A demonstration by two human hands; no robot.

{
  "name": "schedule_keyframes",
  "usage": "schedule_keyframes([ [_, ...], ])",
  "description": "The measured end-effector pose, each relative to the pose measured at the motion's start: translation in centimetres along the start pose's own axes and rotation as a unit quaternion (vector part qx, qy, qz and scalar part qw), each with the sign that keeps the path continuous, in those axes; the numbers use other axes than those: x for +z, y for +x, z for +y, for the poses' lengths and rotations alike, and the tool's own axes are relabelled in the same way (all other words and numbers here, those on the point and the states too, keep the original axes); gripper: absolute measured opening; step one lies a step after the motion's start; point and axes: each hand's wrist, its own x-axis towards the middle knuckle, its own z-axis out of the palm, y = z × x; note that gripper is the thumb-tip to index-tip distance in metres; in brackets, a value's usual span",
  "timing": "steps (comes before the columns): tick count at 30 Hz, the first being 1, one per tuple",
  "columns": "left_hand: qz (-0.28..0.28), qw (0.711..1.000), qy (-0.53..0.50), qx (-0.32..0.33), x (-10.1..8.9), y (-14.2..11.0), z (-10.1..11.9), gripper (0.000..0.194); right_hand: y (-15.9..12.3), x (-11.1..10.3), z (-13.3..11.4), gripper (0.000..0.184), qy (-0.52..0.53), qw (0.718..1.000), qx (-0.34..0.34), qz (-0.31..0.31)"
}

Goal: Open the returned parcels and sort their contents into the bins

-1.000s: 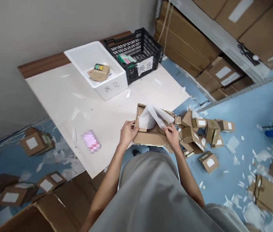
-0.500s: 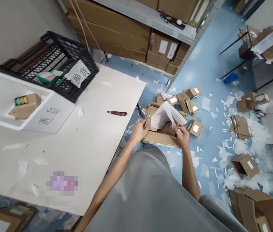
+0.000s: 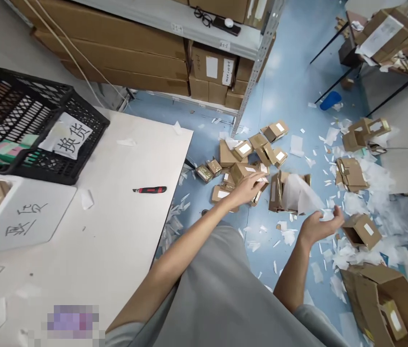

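Observation:
An opened cardboard box [image 3: 276,193] with a white sheet of packing paper [image 3: 299,193] sticking out of it is between and beyond my hands, apart from both. Whether it rests on the floor or is in the air I cannot tell. My left hand [image 3: 249,189] is stretched forward with fingers extended and nothing in it, seen above a pile of small cardboard boxes [image 3: 242,171] on the floor. To the right, my right hand [image 3: 321,226] is empty, palm turned up and fingers apart, near the loose end of the paper.
On the white table [image 3: 117,270] at left lie a red and black utility knife [image 3: 150,190], a black crate [image 3: 41,125] and a white bin [image 3: 26,217]. A metal shelf [image 3: 221,43] stands ahead. Paper scraps and a large open carton [image 3: 361,299] are on the floor at right.
Both hands have let go of the box with the paper, which has moved right and away from me. My hands have spread apart and opened. The view has shifted to the right.

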Motion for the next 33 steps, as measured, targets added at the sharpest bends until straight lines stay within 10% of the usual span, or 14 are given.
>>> schedule_keyframes([
  [4, 0.022, 0.997, 0.007, -0.077, -2.3, -3.6, -3.2, 0.047, 0.0, 5.0, -2.9, 0.034, 0.007, 0.999, -0.035, -0.018],
  [8, 0.129, 0.976, -0.014, -0.173, -5.9, -8.8, -6.5, 0.04, -1.0, 12.5, -8.6, 0.029, 0.09, 0.971, -0.129, -0.178],
  [17, 0.519, 0.804, -0.086, -0.278, -9.6, -27.5, -8.7, 0.02, -8.7, 24.1, -27.4, 0.028, 0.272, 0.74, -0.396, -0.471],
  [25, 0.785, 0.506, -0.119, -0.337, -0.7, -40.5, -2.4, 0.048, -21.8, 25.7, -36.2, 0.029, 0.294, 0.504, -0.506, -0.636],
  [29, 0.859, 0.375, -0.152, -0.315, 5.5, -42.3, -0.1, 0.062, -28.3, 22.1, -37.6, 0.029, 0.301, 0.391, -0.554, -0.671],
  [33, 0.893, 0.306, -0.199, -0.264, 9.8, -44.1, 0.2, 0.069, -33.0, 16.0, -38.0, 0.028, 0.303, 0.306, -0.593, -0.68],
])
